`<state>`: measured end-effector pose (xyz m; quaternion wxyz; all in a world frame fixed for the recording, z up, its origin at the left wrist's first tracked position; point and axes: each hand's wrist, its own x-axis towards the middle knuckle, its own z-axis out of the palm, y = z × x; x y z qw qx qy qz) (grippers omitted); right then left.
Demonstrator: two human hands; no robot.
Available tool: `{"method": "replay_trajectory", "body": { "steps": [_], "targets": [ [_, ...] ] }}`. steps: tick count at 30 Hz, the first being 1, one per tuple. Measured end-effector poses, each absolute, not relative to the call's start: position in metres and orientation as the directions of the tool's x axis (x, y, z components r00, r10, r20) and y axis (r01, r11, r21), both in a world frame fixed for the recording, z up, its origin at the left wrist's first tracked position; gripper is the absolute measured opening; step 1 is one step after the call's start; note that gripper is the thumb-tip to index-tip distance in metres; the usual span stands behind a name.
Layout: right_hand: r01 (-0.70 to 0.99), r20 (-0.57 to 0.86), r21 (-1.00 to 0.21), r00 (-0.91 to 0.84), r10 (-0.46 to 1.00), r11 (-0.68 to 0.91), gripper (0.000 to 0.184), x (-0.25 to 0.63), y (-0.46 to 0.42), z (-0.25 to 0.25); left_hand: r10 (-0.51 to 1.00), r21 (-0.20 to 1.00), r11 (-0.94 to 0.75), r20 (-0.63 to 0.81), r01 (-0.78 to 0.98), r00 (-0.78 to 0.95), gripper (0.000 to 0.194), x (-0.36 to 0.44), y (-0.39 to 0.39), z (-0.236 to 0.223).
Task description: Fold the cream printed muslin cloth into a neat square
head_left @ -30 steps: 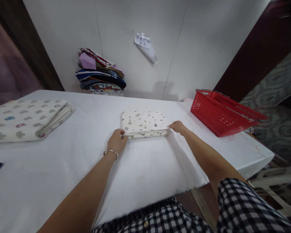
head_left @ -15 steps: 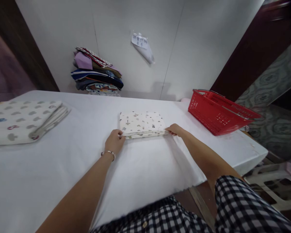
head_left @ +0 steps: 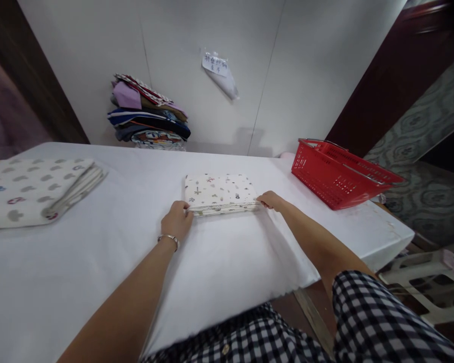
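A small folded cloth [head_left: 219, 191], cream with tiny printed motifs, lies flat on the white table [head_left: 136, 252] in front of me. My left hand [head_left: 177, 220], with a silver bangle at the wrist, is closed on the cloth's near left corner. My right hand [head_left: 271, 200] pinches the near right corner. Both hands rest at table level with the cloth's near edge between them.
A larger folded cloth [head_left: 30, 189] with grey cloud shapes lies at the left. A stack of folded colourful fabrics [head_left: 147, 113] sits against the back wall. A red plastic basket [head_left: 340, 174] stands at the right near the table's edge. A paper note [head_left: 214, 64] hangs on the wall.
The view has shifted slightly, so everything sits a little more to the left. Both hands stay on the cloth's near corners.
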<state>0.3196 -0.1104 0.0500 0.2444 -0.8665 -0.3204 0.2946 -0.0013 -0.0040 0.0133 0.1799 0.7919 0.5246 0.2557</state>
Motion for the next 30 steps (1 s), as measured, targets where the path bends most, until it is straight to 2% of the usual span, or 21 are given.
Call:
{"method": "replay_trajectory", "body": {
  "steps": [12,23,30],
  "targets": [
    [0.303,-0.487,-0.616,0.58,0.653,-0.728,0.028,0.318,-0.113,0.047,0.925,0.602,-0.38,0.224,0.702,0.308,0.01,-0.001,0.002,0.005],
    [0.434,-0.416,-0.529,0.616,0.669,-0.729,0.032,0.311,-0.11,0.065,0.932,0.623,-0.358,0.185,0.696,0.313,0.012,-0.002,0.001,0.005],
    [0.36,-0.492,-0.579,0.562,0.665,-0.732,0.03,0.32,-0.111,0.059,0.928,0.628,-0.367,0.198,0.686,0.315,0.011,-0.002,-0.001,0.007]
  ]
}}
